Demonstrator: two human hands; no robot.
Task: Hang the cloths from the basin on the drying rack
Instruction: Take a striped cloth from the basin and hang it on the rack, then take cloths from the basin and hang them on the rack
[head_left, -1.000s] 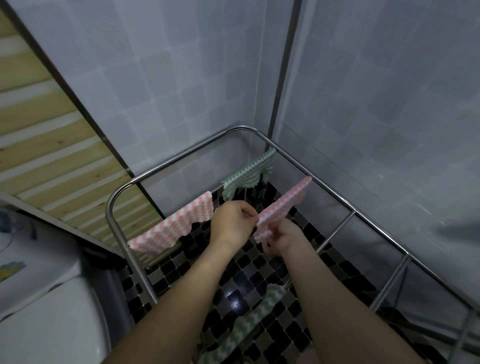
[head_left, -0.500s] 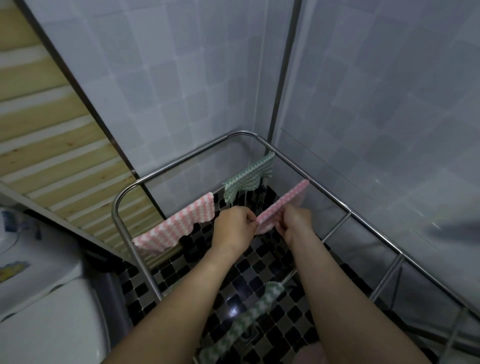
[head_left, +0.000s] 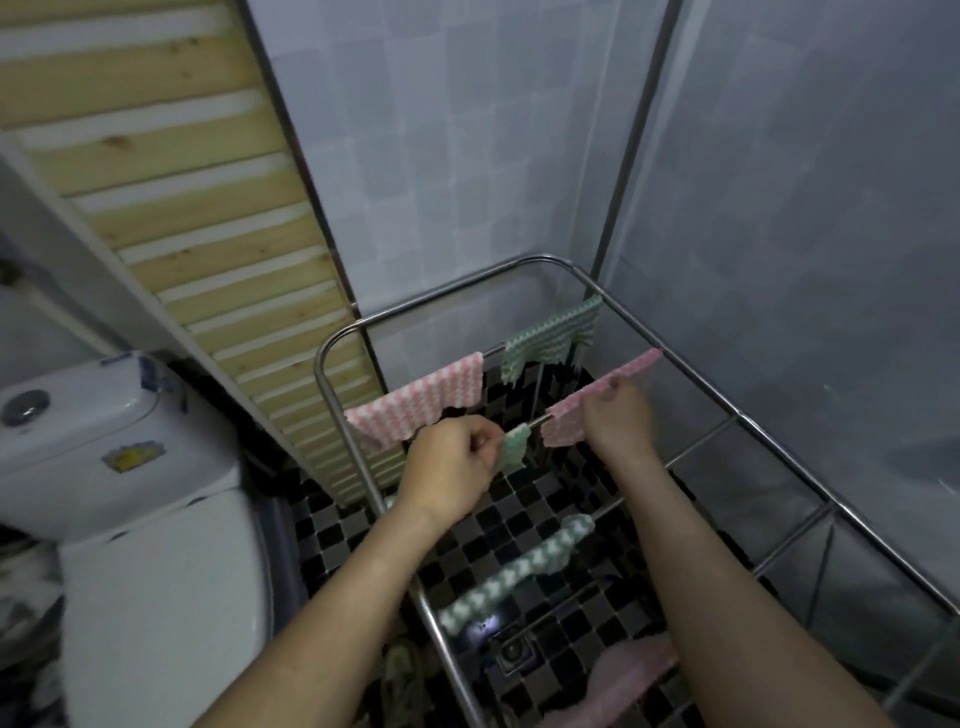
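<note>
Your left hand (head_left: 452, 460) pinches the small green zigzag cloth (head_left: 514, 448) hung mid-rail on the steel drying rack (head_left: 737, 414), probably to spread it. Your right hand (head_left: 618, 418) curls over the neighbouring pink zigzag cloth (head_left: 571, 415), likely pinning it against slipping.

This is a small home bathroom. A white toilet (head_left: 156, 597) with its cistern (head_left: 104, 441) stands at the left. The walls (head_left: 441, 156) are covered in pale square tiles. The floor (head_left: 519, 519) is a black-and-grey mosaic with what looks like a metal drain (head_left: 511, 652) set in it, though it is dim there. A steel drying rack (head_left: 737, 414) fills the tiled corner beside a wooden slatted panel (head_left: 182, 182).
</note>
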